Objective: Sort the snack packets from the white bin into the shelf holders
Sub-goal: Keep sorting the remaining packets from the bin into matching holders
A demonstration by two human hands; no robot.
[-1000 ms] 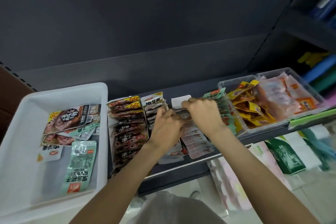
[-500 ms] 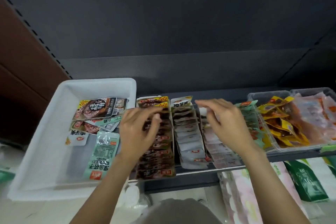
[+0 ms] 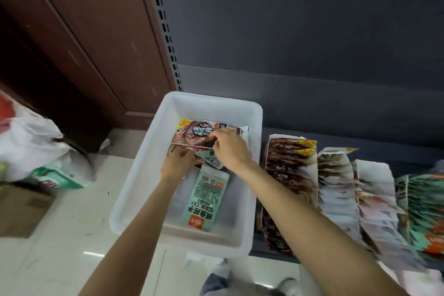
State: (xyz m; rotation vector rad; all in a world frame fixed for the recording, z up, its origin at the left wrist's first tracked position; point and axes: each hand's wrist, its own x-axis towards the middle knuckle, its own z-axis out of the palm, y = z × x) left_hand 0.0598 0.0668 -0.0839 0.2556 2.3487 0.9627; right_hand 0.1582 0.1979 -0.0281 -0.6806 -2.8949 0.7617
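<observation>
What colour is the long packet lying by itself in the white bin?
Mint green, with a red patch at its near end: the long packet in the white bin, head view.

Bare floor of the white bin point(image 3: 153, 158) at lower centre lies open; packet rows point(image 3: 336, 190) crowd the shelf point(image 3: 336, 137) at right.

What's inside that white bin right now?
Inside the white bin: a long green packet lying flat, a large brown packet and smaller ones beneath it. Both hands cover the pile's middle, so the count stays unclear.
</observation>
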